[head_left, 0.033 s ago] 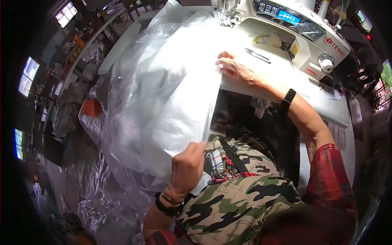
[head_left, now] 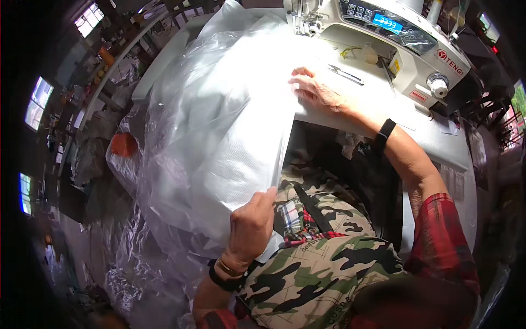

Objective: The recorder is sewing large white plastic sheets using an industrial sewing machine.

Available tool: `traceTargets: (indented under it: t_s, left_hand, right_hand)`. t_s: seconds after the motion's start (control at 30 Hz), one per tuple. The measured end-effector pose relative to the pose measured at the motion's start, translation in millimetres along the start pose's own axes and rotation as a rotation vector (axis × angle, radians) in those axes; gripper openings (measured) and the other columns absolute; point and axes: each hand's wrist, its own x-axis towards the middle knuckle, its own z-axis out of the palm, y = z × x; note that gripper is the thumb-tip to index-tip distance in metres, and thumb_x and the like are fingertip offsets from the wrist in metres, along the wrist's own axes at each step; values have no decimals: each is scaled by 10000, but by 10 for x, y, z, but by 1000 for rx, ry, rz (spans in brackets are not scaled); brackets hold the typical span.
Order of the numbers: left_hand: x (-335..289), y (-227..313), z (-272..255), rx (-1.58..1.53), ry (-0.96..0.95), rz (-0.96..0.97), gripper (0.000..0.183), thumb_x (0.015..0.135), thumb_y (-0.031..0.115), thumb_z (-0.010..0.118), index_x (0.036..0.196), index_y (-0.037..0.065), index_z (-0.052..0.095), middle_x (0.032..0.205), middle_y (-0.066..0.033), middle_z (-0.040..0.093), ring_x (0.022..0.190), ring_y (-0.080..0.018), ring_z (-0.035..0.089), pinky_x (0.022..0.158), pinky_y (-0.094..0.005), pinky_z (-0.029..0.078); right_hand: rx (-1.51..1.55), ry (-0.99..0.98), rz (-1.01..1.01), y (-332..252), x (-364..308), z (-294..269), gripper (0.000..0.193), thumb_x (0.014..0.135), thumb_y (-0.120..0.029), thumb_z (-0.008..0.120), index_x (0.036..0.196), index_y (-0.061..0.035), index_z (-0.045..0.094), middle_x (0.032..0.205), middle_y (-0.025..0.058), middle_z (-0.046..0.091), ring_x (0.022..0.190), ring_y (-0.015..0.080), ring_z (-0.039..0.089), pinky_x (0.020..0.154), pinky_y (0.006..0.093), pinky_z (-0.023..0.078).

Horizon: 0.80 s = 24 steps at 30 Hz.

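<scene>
A large, white, translucent plastic sheet (head_left: 224,142) with a finely dimpled surface drapes over the sewing table, folded along its right edge. My left hand (head_left: 252,225) is closed on the near end of that edge, close to my lap. Farther up, at the table's front, my right hand (head_left: 316,90) has its fingers bent around the same edge; they are slightly blurred. Between the two hands the edge runs fairly straight. Beyond the sheet's far end stands a white sewing machine (head_left: 402,60). Its needle area is partly lost in the lamp's glare.
Dark thread snips or tweezers (head_left: 346,75) lie on the white table right of my right hand. A small pale object with yellow thread (head_left: 366,54) rests under the machine arm. Crumpled clear plastic (head_left: 131,274) hangs down at the left, near an orange item (head_left: 124,145).
My right fingers have shifted very slightly to the left, and my left hand has edged a little upward along the sheet. Both stay at the sheet's edge.
</scene>
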Motion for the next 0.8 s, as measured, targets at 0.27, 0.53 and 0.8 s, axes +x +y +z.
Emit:
traceTargets:
  t_s: [0.27,0.53,0.8]
  left_hand:
    - [-77,33,-22,-28,80,14,365,857,-83,573,1214,-25,618,843,-174,609,666,-301,620,600,-358,484]
    - [-92,-187,197,-93,-2,-91,318,875,-43,530,1179,-44,622,854,-177,599,686,-313,587,650,-365,479]
    - [193,-305,352,-79,-119,-13,276,752,-49,526,986,-19,671,744,-147,535,630,-303,546,598,-368,445]
  right_hand:
    - [-46,67,117,241,101,55,393,952,-249,598,1283,-50,524,1301,173,513,1118,361,569,934,452,477]
    - [-57,-64,427,169,114,5,519,954,-390,587,1316,-26,507,1201,175,586,1031,353,605,893,448,488]
    - [104,-200,522,234,107,144,496,978,-443,508,1191,3,550,1090,210,607,975,358,601,853,449,487]
